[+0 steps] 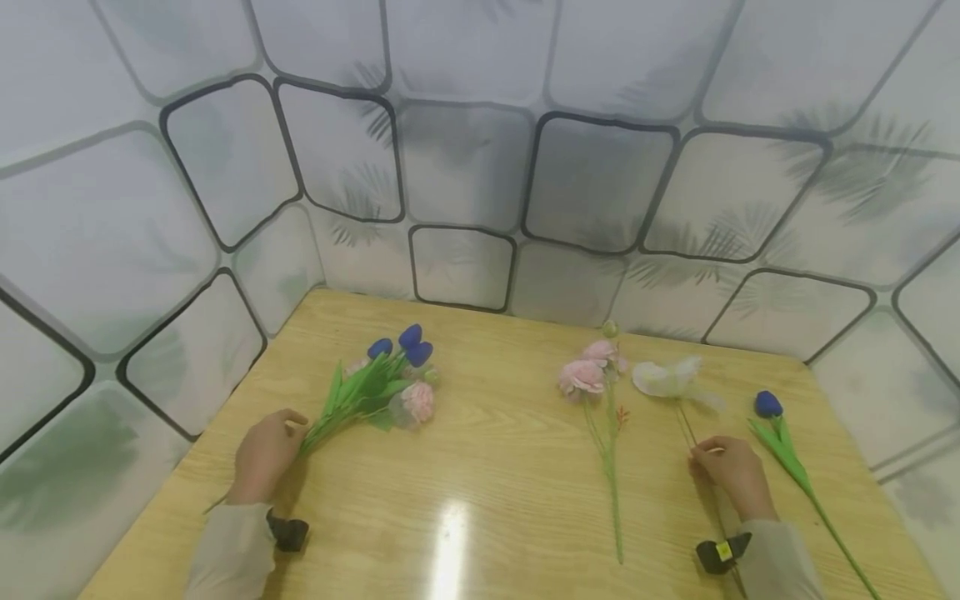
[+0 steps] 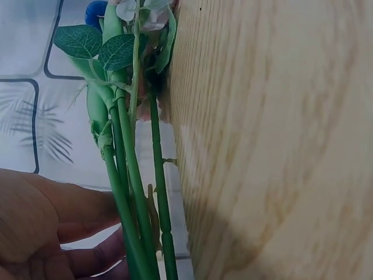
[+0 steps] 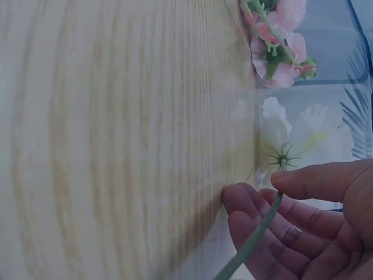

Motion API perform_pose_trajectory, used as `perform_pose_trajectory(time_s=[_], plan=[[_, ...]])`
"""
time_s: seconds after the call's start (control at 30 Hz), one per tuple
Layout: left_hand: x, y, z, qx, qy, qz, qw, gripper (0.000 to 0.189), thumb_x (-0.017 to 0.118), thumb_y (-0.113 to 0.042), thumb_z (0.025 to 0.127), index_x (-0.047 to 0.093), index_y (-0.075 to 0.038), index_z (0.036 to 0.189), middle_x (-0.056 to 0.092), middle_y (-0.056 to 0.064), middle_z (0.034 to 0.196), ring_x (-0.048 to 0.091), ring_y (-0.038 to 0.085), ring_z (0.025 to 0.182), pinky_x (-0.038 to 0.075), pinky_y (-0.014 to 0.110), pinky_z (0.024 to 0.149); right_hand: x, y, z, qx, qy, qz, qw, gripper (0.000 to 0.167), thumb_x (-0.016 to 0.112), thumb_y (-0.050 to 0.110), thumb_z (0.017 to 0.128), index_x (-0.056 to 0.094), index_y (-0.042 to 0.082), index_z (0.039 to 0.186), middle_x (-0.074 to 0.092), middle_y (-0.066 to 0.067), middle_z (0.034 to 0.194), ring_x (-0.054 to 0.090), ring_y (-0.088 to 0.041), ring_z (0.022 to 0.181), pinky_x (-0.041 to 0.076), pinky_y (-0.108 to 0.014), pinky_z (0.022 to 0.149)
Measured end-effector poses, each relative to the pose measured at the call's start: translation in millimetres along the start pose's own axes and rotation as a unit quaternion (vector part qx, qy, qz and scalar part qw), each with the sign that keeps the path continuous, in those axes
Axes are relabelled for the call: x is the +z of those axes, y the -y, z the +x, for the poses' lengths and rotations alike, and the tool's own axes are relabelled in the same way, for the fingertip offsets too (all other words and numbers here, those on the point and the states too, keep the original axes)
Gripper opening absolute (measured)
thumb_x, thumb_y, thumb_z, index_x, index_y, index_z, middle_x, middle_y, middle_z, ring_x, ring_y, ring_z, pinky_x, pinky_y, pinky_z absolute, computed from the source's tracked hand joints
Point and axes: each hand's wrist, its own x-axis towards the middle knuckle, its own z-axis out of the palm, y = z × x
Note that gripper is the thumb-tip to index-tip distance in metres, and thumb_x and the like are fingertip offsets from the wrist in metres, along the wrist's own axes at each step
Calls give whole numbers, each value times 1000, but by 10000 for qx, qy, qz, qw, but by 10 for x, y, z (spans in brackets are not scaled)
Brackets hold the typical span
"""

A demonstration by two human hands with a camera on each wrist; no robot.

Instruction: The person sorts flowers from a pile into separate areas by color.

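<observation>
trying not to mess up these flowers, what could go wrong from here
The white flower might swing or slip, as the right hand pinches only its thin stem. The bunch could fan apart if the left hand loosens on its several stems. The right sleeve might nudge the single blue flower lying beside it.

The table (image 1: 517,450) looks like glossy wood, the stems (image 2: 135,181) smooth plastic, the white flower (image 3: 320,129) thin cloth.

Wooden table (image 1: 517,467), pink flowers (image 1: 583,377), blue tulip (image 1: 792,463)
</observation>
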Motion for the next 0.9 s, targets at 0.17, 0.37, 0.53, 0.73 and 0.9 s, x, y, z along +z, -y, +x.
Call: perform_pose_trajectory(time_s=[0.17, 0.37, 0.53, 0.73, 0.9], plan=[[23, 3, 22, -58, 42, -35, 10000, 25, 48, -10, 94, 61, 4, 110, 65, 28, 101, 64, 36, 83, 52, 44, 65, -1, -18, 6, -14, 15, -15, 10000, 30, 54, 13, 92, 59, -15, 102, 73, -13, 77, 66, -10, 60, 50, -22, 57], [69, 24, 15, 139, -227, -198, 9995, 27, 48, -11, 94, 60, 6, 110, 63, 29, 102, 62, 36, 84, 52, 45, 67, -3, -11, 12, 46, 51, -25, 10000, 30, 54, 14, 92, 59, -14, 102, 73, -12, 77, 66, -9, 60, 51, -23, 57], [96, 9, 2, 944, -370, -165, 9947, 25, 60, -15, 89, 60, 1, 108, 61, 24, 103, 61, 35, 88, 52, 49, 72, -7, -7, 7, 4, 35, -3, 10000, 30, 54, 13, 92, 59, -15, 102, 73, -13, 77, 66, -10, 60, 52, -23, 58], [113, -12, -4, 1195, -210, 90, 9926, 28, 69, -11, 81, 58, 0, 104, 67, 18, 94, 64, 30, 82, 53, 47, 70, -8, -5, 4, -19, 6, -34, 10000, 29, 54, 13, 92, 59, -14, 102, 73, -13, 77, 66, -10, 61, 51, -23, 58], [103, 4, -15, 1032, -141, 152, 9944, 22, 61, -5, 84, 60, 3, 104, 67, 19, 92, 64, 31, 80, 54, 46, 68, -10, 19, -3, 44, 69, 22, 10000, 30, 53, 13, 92, 58, -14, 103, 73, -13, 78, 67, -11, 62, 52, -25, 58]])
